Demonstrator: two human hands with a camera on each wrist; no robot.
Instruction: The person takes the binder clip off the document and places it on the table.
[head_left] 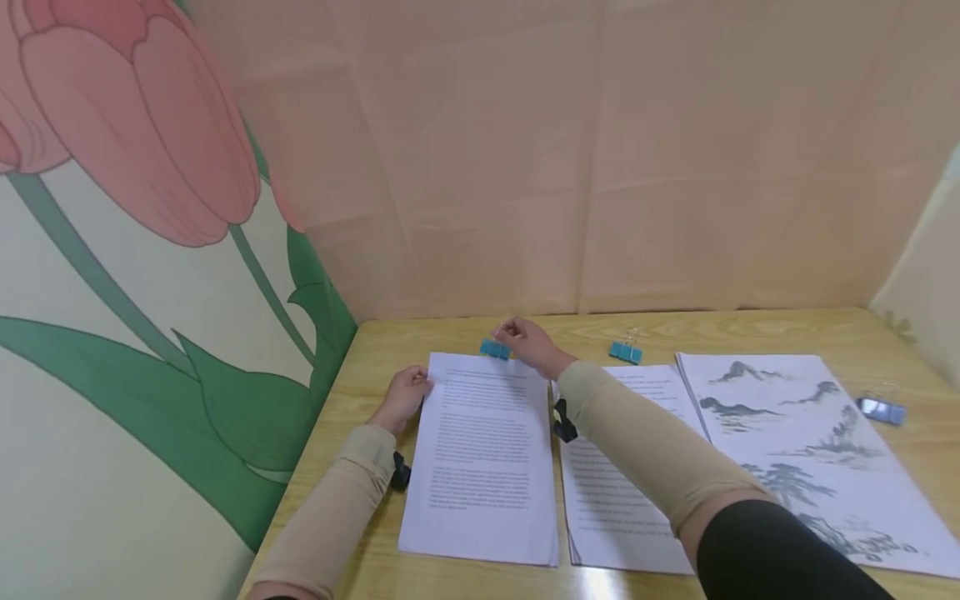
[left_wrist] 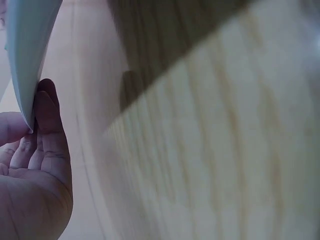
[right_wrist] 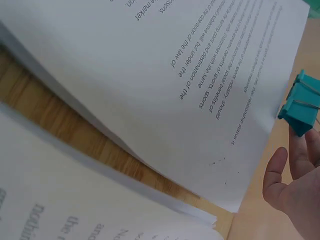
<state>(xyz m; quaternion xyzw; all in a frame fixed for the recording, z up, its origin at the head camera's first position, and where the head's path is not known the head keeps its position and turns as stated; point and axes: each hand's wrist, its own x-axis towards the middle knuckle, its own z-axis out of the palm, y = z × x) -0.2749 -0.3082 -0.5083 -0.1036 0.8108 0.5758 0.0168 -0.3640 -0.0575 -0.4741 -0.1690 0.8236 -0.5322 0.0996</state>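
Observation:
A stack of printed pages (head_left: 480,450) lies toward the table's left side. My left hand (head_left: 405,396) pinches the stack's left edge near its upper corner; in the left wrist view the paper edge (left_wrist: 30,65) stands between its digits. At the top edge, my right hand (head_left: 532,343) holds a teal binder clip (head_left: 495,349). Seen from the right wrist, that clip (right_wrist: 302,102) lies against the top edge, fingers (right_wrist: 298,157) beneath it. Part of this hand is outside that view, and whether the clip bites the paper I cannot tell.
A second printed stack (head_left: 622,492) lies under my right forearm, with another teal binder clip (head_left: 626,352) behind it. Farther right are a landscape-painted sheet (head_left: 780,400) and a dark blue binder clip (head_left: 882,410). A pinkish-tan covering (head_left: 480,167) rises behind the wooden table (head_left: 360,358).

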